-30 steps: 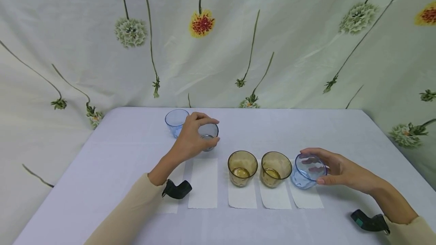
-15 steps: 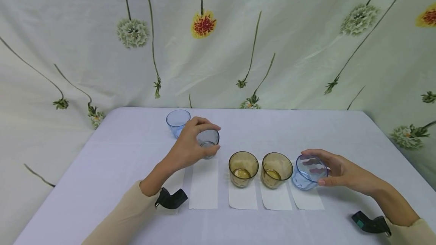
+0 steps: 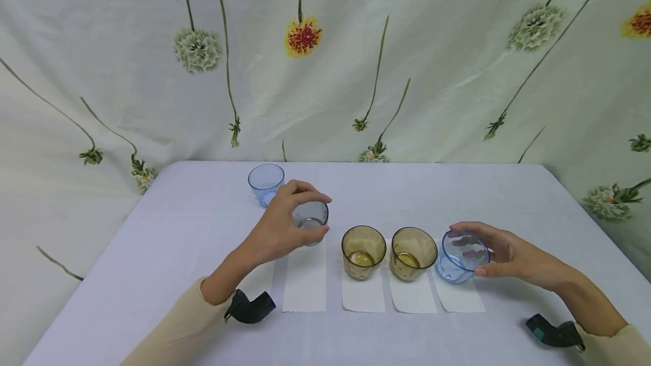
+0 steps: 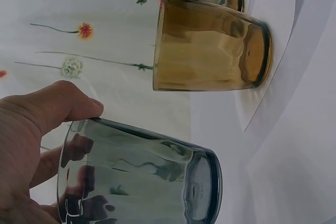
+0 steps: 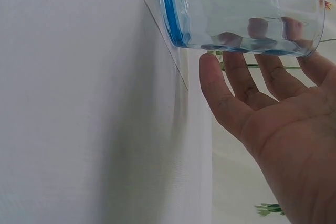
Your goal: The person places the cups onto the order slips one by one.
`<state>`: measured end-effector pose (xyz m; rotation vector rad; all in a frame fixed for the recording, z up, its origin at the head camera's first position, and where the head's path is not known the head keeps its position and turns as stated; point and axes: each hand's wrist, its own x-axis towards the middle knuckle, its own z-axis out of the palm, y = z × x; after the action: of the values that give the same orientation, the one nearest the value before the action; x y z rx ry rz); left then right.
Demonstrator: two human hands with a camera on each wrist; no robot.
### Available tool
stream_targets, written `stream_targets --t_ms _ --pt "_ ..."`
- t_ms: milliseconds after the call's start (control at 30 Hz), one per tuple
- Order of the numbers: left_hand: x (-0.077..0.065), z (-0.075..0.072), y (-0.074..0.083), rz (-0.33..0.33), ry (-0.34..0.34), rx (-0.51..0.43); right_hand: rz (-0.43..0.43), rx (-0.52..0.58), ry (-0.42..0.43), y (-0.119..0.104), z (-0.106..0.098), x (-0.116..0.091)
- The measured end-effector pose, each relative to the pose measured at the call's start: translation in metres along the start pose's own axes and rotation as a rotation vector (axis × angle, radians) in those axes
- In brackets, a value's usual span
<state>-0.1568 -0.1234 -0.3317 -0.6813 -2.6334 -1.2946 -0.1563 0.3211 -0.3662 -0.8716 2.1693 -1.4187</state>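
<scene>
My left hand (image 3: 278, 229) grips a smoky grey glass tumbler (image 3: 309, 216) by its rim, thumb on one side and fingers on the other. In the left wrist view the grey tumbler (image 4: 142, 174) hangs over the white cloth, beside an amber tumbler (image 4: 212, 45). At the right end of the row, my right hand (image 3: 513, 254) holds a light blue tumbler (image 3: 454, 267) between thumb and fingers. The right wrist view has this blue tumbler (image 5: 241, 11) at the paper's edge, its base close to the cloth.
Two amber tumblers, a left one (image 3: 363, 253) and a right one (image 3: 413, 254), stand on white paper strips. Another blue tumbler (image 3: 265, 181) stands at the back left, partly behind the left hand. A paper strip (image 3: 305, 284) lies below the grey tumbler, another strip (image 3: 258, 278) beside it.
My left hand has brought the grey tumbler toward me, from behind the strips to over the far end of one. The right hand and its blue tumbler have stayed put.
</scene>
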Motion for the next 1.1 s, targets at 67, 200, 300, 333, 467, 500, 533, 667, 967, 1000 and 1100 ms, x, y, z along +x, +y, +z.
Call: stream_targets --t_ms 67,200,300,333,467,500,533,667,967,1000,1100 --pt "-0.002 -0.001 0.001 0.001 -0.004 -0.003 -0.003 0.004 0.0 0.0 0.0 0.0" --pt "-0.006 -0.002 0.001 -0.012 -0.019 -0.007 -0.007 0.0 0.001 0.0 0.0 0.0" --pt "-0.009 -0.004 0.001 -0.03 -0.036 -0.011 -0.006 -0.004 0.002 0.0 0.0 0.0" --pt "-0.011 -0.004 0.002 -0.038 -0.042 -0.015 -0.006 -0.005 0.002 0.0 0.0 -0.001" --pt "-0.014 -0.005 0.003 -0.044 -0.069 -0.036 0.008 -0.011 0.008 0.0 0.0 -0.001" --pt "-0.015 -0.006 0.004 -0.042 -0.076 -0.041 0.013 -0.013 0.01 0.0 0.0 -0.001" --pt "-0.015 -0.006 0.005 -0.038 -0.084 -0.045 0.018 -0.015 0.012 0.0 0.0 -0.001" --pt "-0.017 -0.006 0.007 -0.016 -0.116 -0.03 0.036 -0.025 0.018 0.001 0.0 -0.001" --pt "-0.024 -0.006 0.007 -0.041 -0.166 0.002 0.047 -0.039 0.026 0.0 0.0 -0.001" --pt "-0.024 -0.006 0.006 -0.046 -0.171 0.0 0.046 -0.039 0.025 0.0 0.0 -0.001" --pt "-0.026 -0.006 0.004 -0.053 -0.186 -0.004 0.041 -0.037 0.02 0.0 0.0 -0.001"
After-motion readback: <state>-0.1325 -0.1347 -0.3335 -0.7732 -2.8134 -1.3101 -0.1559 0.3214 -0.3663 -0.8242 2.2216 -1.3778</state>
